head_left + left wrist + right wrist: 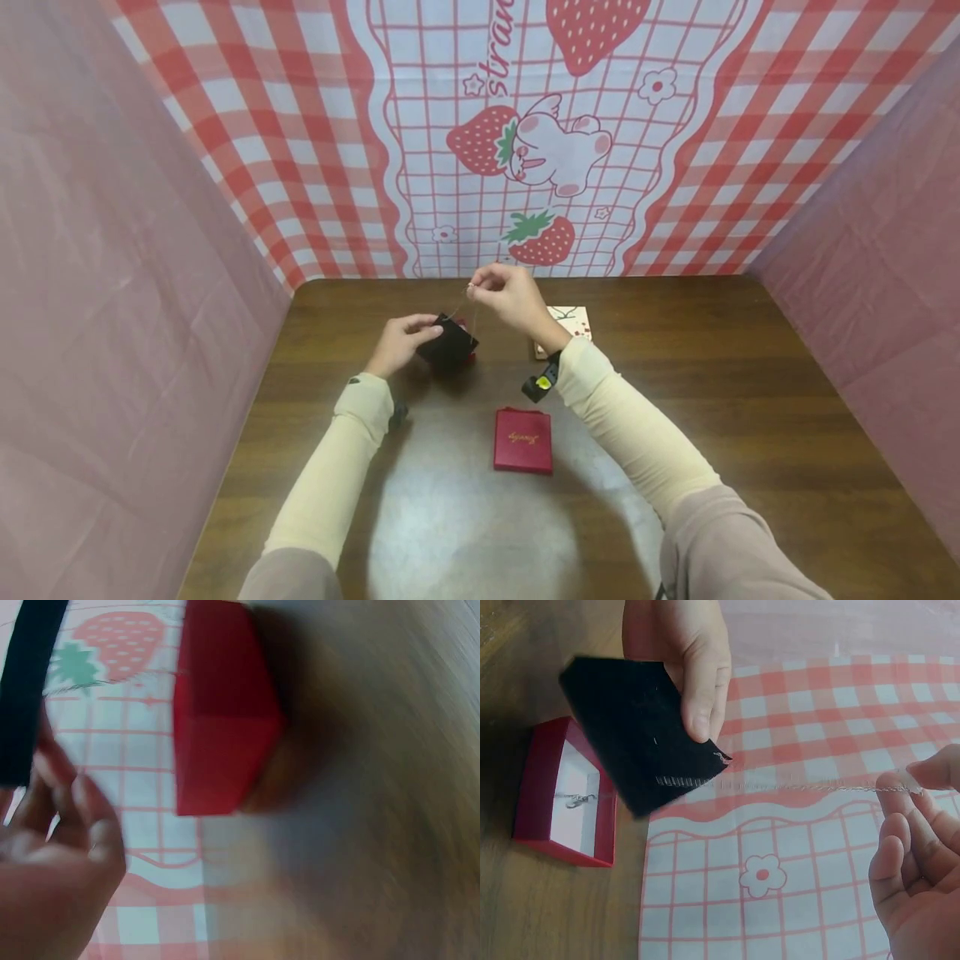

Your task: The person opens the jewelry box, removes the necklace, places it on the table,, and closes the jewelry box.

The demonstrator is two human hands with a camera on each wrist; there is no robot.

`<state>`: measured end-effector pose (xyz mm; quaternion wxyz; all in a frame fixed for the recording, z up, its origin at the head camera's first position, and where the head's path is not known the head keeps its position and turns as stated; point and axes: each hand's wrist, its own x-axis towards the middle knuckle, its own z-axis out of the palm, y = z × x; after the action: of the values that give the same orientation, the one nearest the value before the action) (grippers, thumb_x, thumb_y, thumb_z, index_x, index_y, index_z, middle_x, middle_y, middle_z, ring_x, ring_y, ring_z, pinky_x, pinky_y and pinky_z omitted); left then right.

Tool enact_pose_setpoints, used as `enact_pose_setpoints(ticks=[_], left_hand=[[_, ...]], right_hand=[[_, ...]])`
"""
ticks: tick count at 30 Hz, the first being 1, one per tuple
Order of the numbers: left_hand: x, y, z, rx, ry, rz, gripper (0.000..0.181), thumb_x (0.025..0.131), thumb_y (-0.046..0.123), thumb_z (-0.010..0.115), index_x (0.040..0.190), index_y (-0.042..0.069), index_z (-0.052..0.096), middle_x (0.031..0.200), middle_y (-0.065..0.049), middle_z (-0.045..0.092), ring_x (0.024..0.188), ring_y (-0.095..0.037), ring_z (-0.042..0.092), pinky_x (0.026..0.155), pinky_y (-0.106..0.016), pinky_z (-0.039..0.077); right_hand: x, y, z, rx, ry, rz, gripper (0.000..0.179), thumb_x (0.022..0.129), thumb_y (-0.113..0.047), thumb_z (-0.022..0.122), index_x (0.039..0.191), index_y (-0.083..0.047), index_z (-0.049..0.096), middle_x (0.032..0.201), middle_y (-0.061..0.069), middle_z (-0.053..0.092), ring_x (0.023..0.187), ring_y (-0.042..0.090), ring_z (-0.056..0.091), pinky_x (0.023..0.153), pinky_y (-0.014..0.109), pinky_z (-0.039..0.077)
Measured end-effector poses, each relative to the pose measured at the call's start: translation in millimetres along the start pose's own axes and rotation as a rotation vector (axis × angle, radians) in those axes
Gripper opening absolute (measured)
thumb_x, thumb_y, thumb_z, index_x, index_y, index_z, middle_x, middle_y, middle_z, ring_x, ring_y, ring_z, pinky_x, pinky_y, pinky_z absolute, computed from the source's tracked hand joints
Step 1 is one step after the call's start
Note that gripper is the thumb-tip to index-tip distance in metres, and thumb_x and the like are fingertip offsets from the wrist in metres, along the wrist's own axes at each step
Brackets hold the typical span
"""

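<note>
My left hand [401, 340] pinches a black jewelry-box insert pad [448, 343] by its edge, thumb on its face in the right wrist view. The pad is held tilted above an open red box [547, 787] with a white inside. A fine necklace chain [817, 787] stretches from the pad's corner to my right hand [513, 298], whose thumb and fingertips pinch its end. A small metal clasp [577, 800] shows against the box's white inside. In the left wrist view the red box [225, 712] stands beside the hand, and the pad [30, 690] appears edge-on.
A red box lid [522, 442] with gold lettering lies on the wooden table [720, 433], nearer to me. Behind my right wrist is a cream card [573, 323] with red marks. A strawberry-patterned cloth [420, 167] hangs at the back, with pink cloth walls at both sides.
</note>
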<state>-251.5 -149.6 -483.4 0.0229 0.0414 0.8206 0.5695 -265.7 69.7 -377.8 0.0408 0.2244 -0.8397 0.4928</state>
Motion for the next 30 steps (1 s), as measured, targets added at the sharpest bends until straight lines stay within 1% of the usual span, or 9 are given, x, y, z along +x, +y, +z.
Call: enact_pose_setpoints(ticks=[4,8,13,16,18,21,24,27,30], left_hand=[[-2.0,4.7,0.3,0.01,-0.131,0.01,0.036,0.089,0.024,0.07,0.119,0.003,0.068,0.119,-0.017,0.069,0.109,-0.027,0.062,0.094,-0.037,0.051],[-3.6,8.6,1.4,0.019,-0.192,0.029,0.035,0.089,0.022,0.07,0.118,0.003,0.068,0.118,-0.018,0.069,0.109,-0.027,0.064,0.093,-0.035,0.052],[-7.0,11.7,1.9,-0.001,-0.226,0.035,0.035,0.09,0.019,0.07,0.12,0.001,0.067,0.12,-0.018,0.068,0.111,-0.027,0.064,0.094,-0.036,0.053],[-9.6,14.0,1.8,-0.027,-0.237,0.041,0.035,0.089,0.018,0.07,0.12,0.001,0.067,0.12,-0.019,0.068,0.109,-0.023,0.065,0.093,-0.034,0.053],[-11.5,15.7,1.6,-0.04,-0.237,0.047,0.036,0.089,0.017,0.071,0.12,0.001,0.067,0.12,-0.019,0.068,0.105,-0.02,0.065,0.091,-0.032,0.053],[-13.6,18.5,1.3,-0.051,-0.238,0.061,0.036,0.089,0.016,0.071,0.12,0.0,0.067,0.119,-0.02,0.068,0.101,-0.017,0.066,0.088,-0.031,0.054],[-14.6,21.1,0.9,-0.039,-0.242,0.066,0.034,0.089,0.015,0.07,0.12,0.0,0.068,0.118,-0.02,0.069,0.099,-0.017,0.066,0.088,-0.031,0.054],[-14.7,23.2,0.8,0.003,-0.263,0.077,0.032,0.088,0.015,0.071,0.117,0.0,0.069,0.116,-0.02,0.07,0.101,-0.016,0.065,0.09,-0.031,0.053],[-14.7,25.2,0.9,0.029,-0.269,0.112,0.032,0.087,0.014,0.072,0.115,0.0,0.07,0.115,-0.02,0.07,0.1,-0.015,0.065,0.09,-0.029,0.053]], right_hand=[[0.5,0.6,-0.7,0.039,0.033,0.037,0.009,0.086,-0.011,0.07,0.09,-0.003,0.069,0.084,0.016,0.073,0.072,0.018,0.065,0.067,0.022,0.05],[1.5,0.5,-1.6,0.078,0.082,0.058,0.01,0.086,-0.011,0.069,0.09,-0.001,0.069,0.085,0.018,0.073,0.068,0.013,0.063,0.064,0.021,0.049],[3.0,3.8,-0.9,0.129,0.147,0.096,0.011,0.085,-0.01,0.068,0.089,0.0,0.069,0.082,0.018,0.073,0.063,0.006,0.061,0.059,0.018,0.046],[4.0,6.0,-0.3,0.165,0.195,0.134,0.009,0.084,-0.008,0.068,0.088,0.001,0.069,0.077,0.013,0.072,0.063,0.005,0.062,0.059,0.018,0.045],[4.5,7.0,-0.2,0.197,0.223,0.169,0.009,0.084,-0.008,0.069,0.088,0.0,0.069,0.073,0.006,0.071,0.064,0.007,0.063,0.059,0.017,0.045],[5.2,7.1,-0.9,0.246,0.261,0.221,0.006,0.084,-0.007,0.07,0.087,-0.001,0.069,0.067,-0.006,0.067,0.067,0.017,0.066,0.059,0.017,0.045],[5.8,6.4,-1.7,0.282,0.284,0.246,0.005,0.084,-0.006,0.07,0.085,-0.002,0.069,0.065,-0.011,0.065,0.069,0.022,0.067,0.058,0.017,0.045],[6.2,5.5,-1.7,0.287,0.286,0.25,0.004,0.084,-0.005,0.07,0.085,-0.001,0.069,0.064,-0.012,0.064,0.065,0.014,0.065,0.057,0.017,0.044],[6.8,5.0,-1.2,0.296,0.29,0.248,0.007,0.083,-0.005,0.069,0.087,0.001,0.069,0.063,-0.012,0.063,0.062,0.008,0.062,0.057,0.017,0.045]])
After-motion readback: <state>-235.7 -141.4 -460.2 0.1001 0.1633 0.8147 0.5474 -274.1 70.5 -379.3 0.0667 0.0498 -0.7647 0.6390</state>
